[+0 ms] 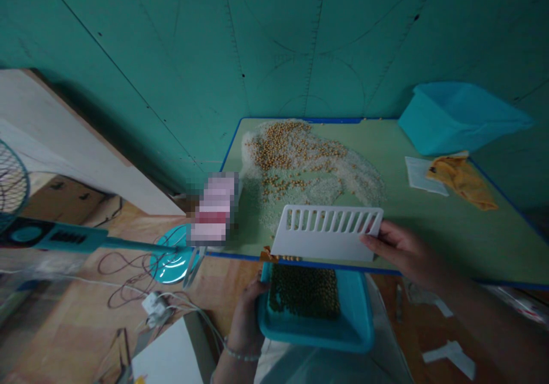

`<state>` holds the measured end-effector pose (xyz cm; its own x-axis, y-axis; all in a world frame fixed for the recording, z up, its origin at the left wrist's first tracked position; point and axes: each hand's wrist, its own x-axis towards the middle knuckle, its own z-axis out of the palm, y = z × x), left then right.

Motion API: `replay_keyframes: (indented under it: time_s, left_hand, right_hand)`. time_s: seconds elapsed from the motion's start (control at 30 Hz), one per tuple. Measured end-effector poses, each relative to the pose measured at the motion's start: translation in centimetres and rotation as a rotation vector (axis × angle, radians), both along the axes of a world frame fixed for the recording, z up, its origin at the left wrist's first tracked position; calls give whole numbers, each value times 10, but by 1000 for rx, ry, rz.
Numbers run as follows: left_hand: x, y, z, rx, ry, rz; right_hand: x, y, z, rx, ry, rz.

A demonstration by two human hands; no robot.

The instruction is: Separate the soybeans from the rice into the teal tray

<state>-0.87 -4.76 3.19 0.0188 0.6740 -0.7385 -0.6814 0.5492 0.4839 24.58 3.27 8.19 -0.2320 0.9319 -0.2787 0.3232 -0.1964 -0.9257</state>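
A white slotted plastic divider (321,247) stands on its long edge near the table's front, and my right hand (397,247) grips its right end. My left hand (247,312) holds the left rim of a blue plastic tray (317,341) just below the table edge. Inside the tray lie small dark green beans (291,292) and tan beans (330,292). A short row of tan beans (287,258) rests along the front edge by the divider. Farther back, a pile of tan soybeans (278,144) mixes with fine whitish grains (362,175) on the table.
A blue open bin (463,118) stands at the back right, beside a yellow cloth (465,181) and a white sheet (422,175). A pixelated object (213,210) is at the table's left edge. Left are a teal fan (55,238), cables and a power strip (156,308).
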Motion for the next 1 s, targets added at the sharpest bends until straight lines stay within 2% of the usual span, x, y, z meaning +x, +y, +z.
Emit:
replay_keyframes:
  time_s: [0.63,1.0]
  left_hand:
    - [-1,1,0,12,7,-8]
    - [-1,-1,1,2,33,6]
  right_hand:
    - [-1,-2,0,17,-65,-10]
    - [7,12,-1,70,-26,-149]
